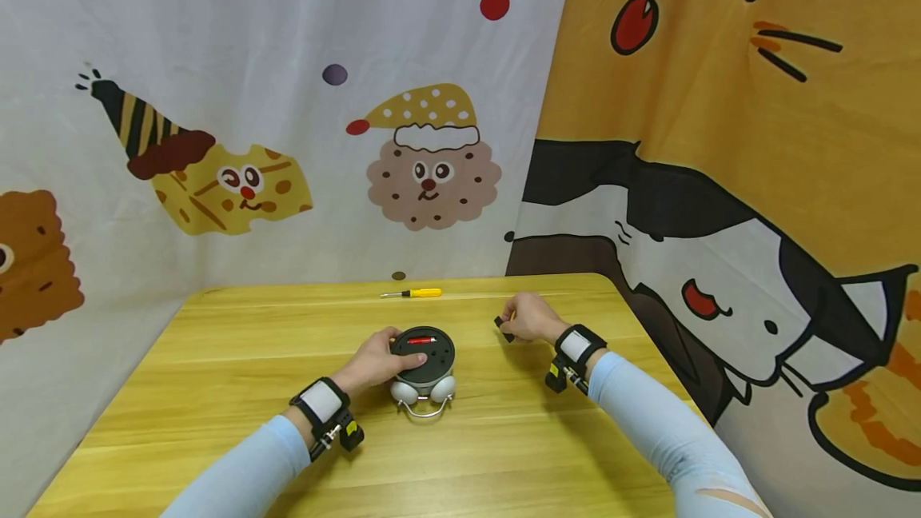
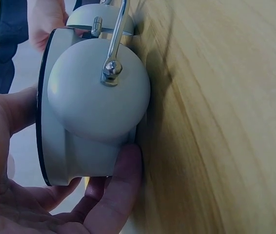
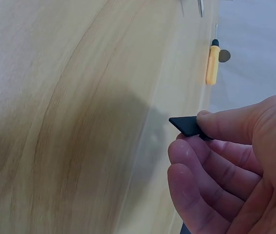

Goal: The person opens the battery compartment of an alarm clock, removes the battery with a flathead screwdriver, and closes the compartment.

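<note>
A white twin-bell alarm clock [image 1: 424, 370] lies with its black back facing up, its bells and wire handle toward the near edge. In an open slot in that back sits a red battery [image 1: 420, 340]. My left hand [image 1: 376, 360] grips the clock from the left, thumb across the back and fingers around the side; the left wrist view shows a rounded bell [image 2: 96, 90] close up. Over to the right, my right hand [image 1: 531, 317] pinches a small flat black battery cover [image 3: 187, 125] between thumb and index finger, held above the table.
A screwdriver [image 1: 424, 292] with a yellow handle lies near the far edge of the wooden table [image 1: 237, 366]. Behind the table hangs a printed cloth [image 1: 288, 38], with another orange printed one to the right.
</note>
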The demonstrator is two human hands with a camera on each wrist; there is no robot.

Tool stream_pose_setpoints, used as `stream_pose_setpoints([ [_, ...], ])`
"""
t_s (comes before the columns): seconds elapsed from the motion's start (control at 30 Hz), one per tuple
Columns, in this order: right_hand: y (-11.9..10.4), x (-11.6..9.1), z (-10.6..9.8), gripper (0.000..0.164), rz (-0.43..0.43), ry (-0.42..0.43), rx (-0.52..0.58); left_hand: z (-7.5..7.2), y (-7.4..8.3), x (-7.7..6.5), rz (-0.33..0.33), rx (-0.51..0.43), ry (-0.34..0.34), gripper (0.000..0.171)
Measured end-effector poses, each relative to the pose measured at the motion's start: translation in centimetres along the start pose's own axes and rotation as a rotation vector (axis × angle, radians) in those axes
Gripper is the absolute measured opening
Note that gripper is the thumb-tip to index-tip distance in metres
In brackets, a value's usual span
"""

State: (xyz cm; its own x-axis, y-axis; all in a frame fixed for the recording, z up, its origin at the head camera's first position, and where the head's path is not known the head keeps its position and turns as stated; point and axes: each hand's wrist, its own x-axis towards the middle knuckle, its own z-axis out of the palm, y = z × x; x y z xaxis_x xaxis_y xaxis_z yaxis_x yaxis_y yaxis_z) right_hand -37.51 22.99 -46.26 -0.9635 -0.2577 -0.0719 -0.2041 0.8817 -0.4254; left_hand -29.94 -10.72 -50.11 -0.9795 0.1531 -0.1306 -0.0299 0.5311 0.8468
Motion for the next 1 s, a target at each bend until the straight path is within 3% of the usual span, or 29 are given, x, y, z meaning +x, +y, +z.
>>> stream_pose_setpoints([
  [0.63, 1.2, 0.2, 0.9, 0.012, -0.016, -0.018, -0.061, 0.0, 0.4, -0.5, -0.002, 0.006, 0.006, 0.072],
  [1.0, 1.6, 0.2, 1.0, 0.013, 0.036, -0.048, -0.04, 0.0, 0.5, -0.5, -0.001, 0.015, 0.009, 0.075],
])
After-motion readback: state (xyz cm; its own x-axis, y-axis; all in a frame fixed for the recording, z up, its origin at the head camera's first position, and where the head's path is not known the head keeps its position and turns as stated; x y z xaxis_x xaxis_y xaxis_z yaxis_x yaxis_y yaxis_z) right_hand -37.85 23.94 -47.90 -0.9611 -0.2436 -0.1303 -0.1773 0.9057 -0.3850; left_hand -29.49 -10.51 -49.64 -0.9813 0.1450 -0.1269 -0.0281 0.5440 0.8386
